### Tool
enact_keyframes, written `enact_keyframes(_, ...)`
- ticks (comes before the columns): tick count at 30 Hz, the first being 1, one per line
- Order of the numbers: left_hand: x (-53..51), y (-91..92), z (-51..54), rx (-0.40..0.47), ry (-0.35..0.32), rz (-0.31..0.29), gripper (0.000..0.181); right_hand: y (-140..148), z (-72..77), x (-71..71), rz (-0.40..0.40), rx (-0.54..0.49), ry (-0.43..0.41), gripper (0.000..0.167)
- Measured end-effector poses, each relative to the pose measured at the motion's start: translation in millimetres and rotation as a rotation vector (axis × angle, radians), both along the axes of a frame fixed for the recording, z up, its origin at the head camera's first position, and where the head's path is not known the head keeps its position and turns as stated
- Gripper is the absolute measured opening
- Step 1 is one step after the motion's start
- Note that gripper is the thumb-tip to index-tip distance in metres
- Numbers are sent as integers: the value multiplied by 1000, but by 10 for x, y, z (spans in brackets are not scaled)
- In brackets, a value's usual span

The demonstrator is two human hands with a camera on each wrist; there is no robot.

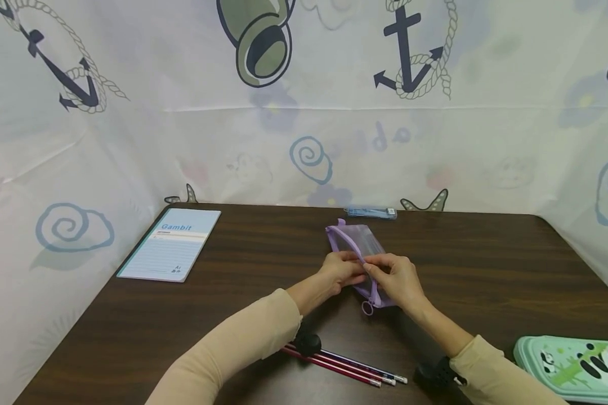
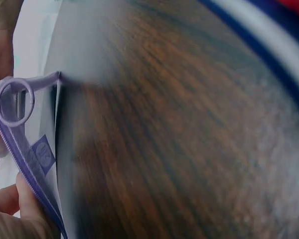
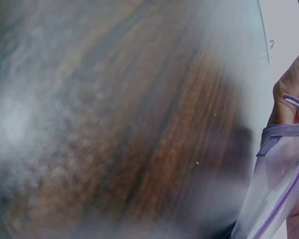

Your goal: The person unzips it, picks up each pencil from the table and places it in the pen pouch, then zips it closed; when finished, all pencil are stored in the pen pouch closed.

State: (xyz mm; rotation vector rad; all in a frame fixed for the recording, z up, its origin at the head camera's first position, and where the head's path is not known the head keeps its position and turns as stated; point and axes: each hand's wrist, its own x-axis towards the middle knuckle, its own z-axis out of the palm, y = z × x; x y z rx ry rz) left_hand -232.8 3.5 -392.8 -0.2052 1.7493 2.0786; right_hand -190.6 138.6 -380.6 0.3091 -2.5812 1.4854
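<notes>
A see-through mesh zip pouch [image 1: 369, 239] with purple trim is held a little right of the table's middle. My left hand [image 1: 338, 271] pinches its zip edge from the left. From the right, my right hand [image 1: 399, 277] grips the facing edge, thumb and fingers close to the left hand's fingertips. The zip's purple ring pull [image 1: 367, 308] hangs at the near end; in the left wrist view a small purple tag [image 2: 43, 154] shows beside the zip. Fingers partly hide the pouch's opening. Its mesh side [image 3: 276, 184] appears in the right wrist view.
Several pencils [image 1: 352, 368] lie near the front, partly hidden by the left sleeve. A light blue notebook [image 1: 174, 242] lies at the left. A blue packet [image 1: 371, 213] sits at the back edge. At the right front is a green panda pencil case [image 1: 577, 365].
</notes>
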Motion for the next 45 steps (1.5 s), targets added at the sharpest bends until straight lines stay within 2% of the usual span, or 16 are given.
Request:
enact_keyframes(7, 28, 13, -17, -17, 4, -8, 39, -3, -15, 6, -14, 1, 3, 15)
enact_keyframes(10, 43, -35, -30, 8, 21, -21, 41, 13, -13, 2, -31, 10, 7, 15)
enact_keyframes(12, 57, -102, -26, 34, 30, -45, 43, 32, -11, -4, -49, 20, 13, 16)
enact_keyframes(14, 79, -202, -3, 59, 31, -100, 43, 55, -9, -12, -65, 23, 19, 16)
enact_keyframes(16, 112, -331, 39, 60, 14, -214, 40, 79, -8, -19, -75, 26, 25, 16)
enact_keyframes(17, 132, -402, 63, 43, 0, -301, 39, 90, -7, -22, -78, 26, 28, 15)
enact_keyframes(20, 225, -604, 123, -56, -37, -631, 33, 117, 4, -29, -77, 17, 31, 15)
enact_keyframes(22, 297, -704, 142, -134, -35, -846, 30, 130, 15, -34, -78, 15, 29, 16)
enact_keyframes(23, 330, -738, 147, -169, -17, -929, 29, 135, 21, -36, -79, 9, 25, 16)
enact_keyframes(25, 384, -776, 141, -214, 27, -1031, 27, 144, 30, -41, -82, 2, 17, 16)
enact_keyframes(26, 406, -783, 136, -233, 62, -1057, 27, 147, 34, -42, -82, -1, 14, 16)
enact_keyframes(29, 454, -780, 118, -287, 173, -1079, 25, 154, 39, -42, -82, -12, 0, 16)
enact_keyframes(35, 535, -749, 106, -392, 319, -1050, 20, 157, 41, -39, -81, -15, -1, 17)
enact_keyframes(42, 558, -752, 112, -624, 628, -1046, 13, 158, 24, -20, -81, 1, 16, 16)
enact_keyframes(45, 544, -759, 100, -666, 702, -1058, 11, 156, 19, -15, -84, -1, 13, 15)
